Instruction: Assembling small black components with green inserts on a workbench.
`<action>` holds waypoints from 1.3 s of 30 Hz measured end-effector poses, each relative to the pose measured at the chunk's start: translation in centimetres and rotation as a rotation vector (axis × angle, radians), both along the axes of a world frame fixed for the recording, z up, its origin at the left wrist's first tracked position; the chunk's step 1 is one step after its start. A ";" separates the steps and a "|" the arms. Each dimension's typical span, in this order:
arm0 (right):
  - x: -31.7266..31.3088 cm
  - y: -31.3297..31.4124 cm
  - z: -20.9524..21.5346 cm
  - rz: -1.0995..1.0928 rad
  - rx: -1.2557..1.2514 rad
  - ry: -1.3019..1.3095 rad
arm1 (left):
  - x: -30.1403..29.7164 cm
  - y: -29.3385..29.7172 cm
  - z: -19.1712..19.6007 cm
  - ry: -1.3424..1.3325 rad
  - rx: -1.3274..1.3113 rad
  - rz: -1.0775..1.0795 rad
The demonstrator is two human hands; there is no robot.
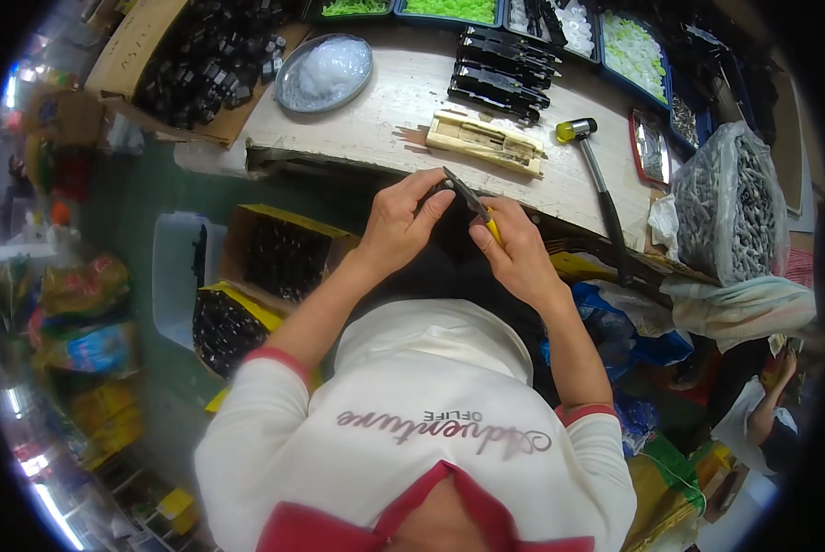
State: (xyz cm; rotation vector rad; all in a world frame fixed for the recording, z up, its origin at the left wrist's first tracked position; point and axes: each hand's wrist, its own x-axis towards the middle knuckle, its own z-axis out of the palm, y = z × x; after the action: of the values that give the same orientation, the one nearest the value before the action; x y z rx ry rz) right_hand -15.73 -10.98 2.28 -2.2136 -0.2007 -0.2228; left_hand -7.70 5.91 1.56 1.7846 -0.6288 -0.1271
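Note:
In front of my body, just off the table's near edge, both hands meet. My right hand is closed round yellow-handled pliers, whose dark, tapering metal jaws point up and left. The thumb and fingers of my left hand pinch a small black part right beside the jaws. Most of that part is hidden by the fingers, and I cannot tell whether the jaws grip it. A cream-coloured block fixture with a slot lies on the table just beyond my hands.
Right of the fixture lies a hammer, its handle over the edge. Behind are stacked black assemblies and a bin of green pieces. A round metal dish, a carton and a bag of grey parts flank them.

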 end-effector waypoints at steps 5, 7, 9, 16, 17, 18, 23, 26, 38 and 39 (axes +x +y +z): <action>-0.3 -0.1 0.7 0.044 -0.134 0.170 | 0.1 0.0 -0.8 -0.258 0.032 -0.018; -0.2 -0.5 0.8 0.081 -0.152 0.209 | 0.6 0.9 0.3 0.304 -0.052 -0.145; -0.5 -0.6 1.1 0.128 -0.169 0.249 | 1.1 1.9 0.7 1.065 -0.276 -0.355; -0.6 0.6 1.0 0.251 -0.232 0.160 | 0.2 4.5 -1.7 1.385 -0.549 -0.520; -0.5 0.9 1.0 0.279 -0.251 0.224 | 0.0 5.1 -2.0 1.315 -0.498 -0.478; -0.3 1.1 0.7 0.299 -0.248 0.226 | -0.2 5.8 -2.2 1.245 -0.446 -0.433; -0.2 0.8 -0.4 0.233 -0.254 0.177 | 1.1 13.6 -7.0 0.921 -0.191 0.515; -0.6 0.7 -1.0 0.209 -0.239 0.234 | 1.1 22.3 -15.8 0.744 -0.018 0.909; -1.1 -1.4 -1.9 0.089 -0.349 0.302 | 7.7 13.0 -2.5 0.717 0.181 0.016; -1.0 -1.3 -1.7 0.099 -0.330 0.287 | 8.4 9.7 0.3 0.598 0.150 -0.077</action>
State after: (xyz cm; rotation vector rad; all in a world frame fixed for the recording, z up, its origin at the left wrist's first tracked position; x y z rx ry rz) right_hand -16.77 -12.27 0.54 -2.5217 -0.1989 0.1968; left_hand 0.68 15.66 1.84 1.7437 -0.2572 -0.7464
